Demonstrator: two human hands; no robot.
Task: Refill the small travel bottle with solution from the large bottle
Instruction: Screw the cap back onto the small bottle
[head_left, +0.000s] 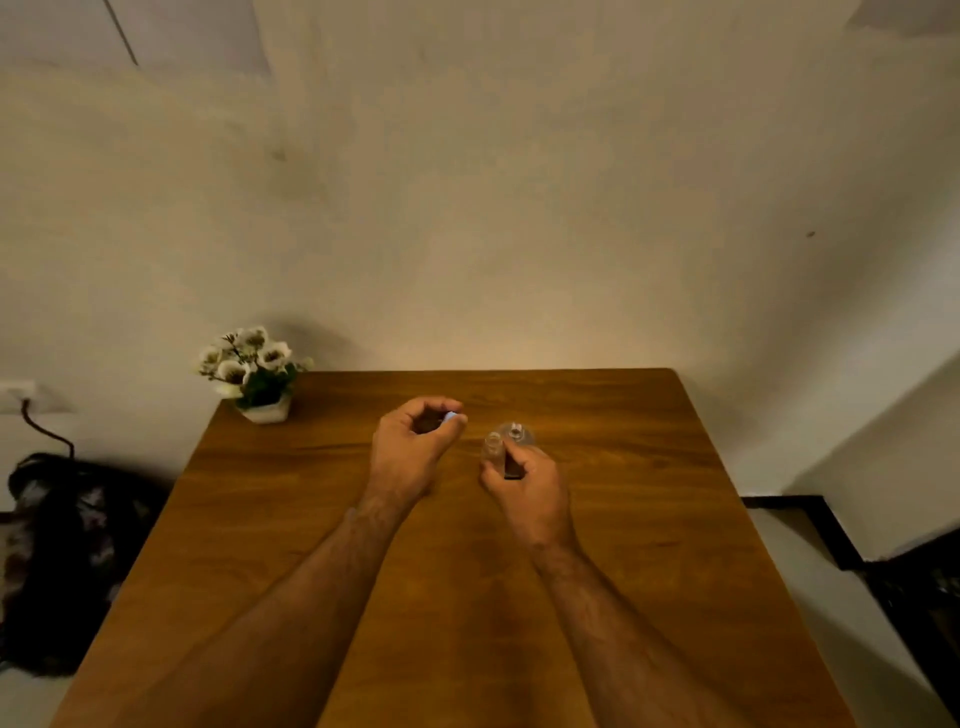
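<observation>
Two bare forearms reach over a square wooden table (649, 545) with a warm, streaky grain, and everything else sits around them. Far left, on the floor, lies a dark, soft, mottled bag (62, 561), with a black cord (44, 428) curling up to a pale wall socket (15, 395). At the table's back left corner stands a small white pot of flowers (252, 371), cream petals over dark leaves. Near the table's middle, the left hand (410, 452) is curled, its thumb and fingers pinching a small pale-blue cap (451, 417) held above the wood. Just to its right, the right hand (530, 486) grips the small travel bottle (493, 448), a clear, narrow cylinder with an open neck, held upright. Touching or just behind it stands the large bottle (516, 434), clear, rounded and dome-shouldered, its mouth also uncapped. Both bottles are glassy and faint against the wood. The hands are apart.
</observation>
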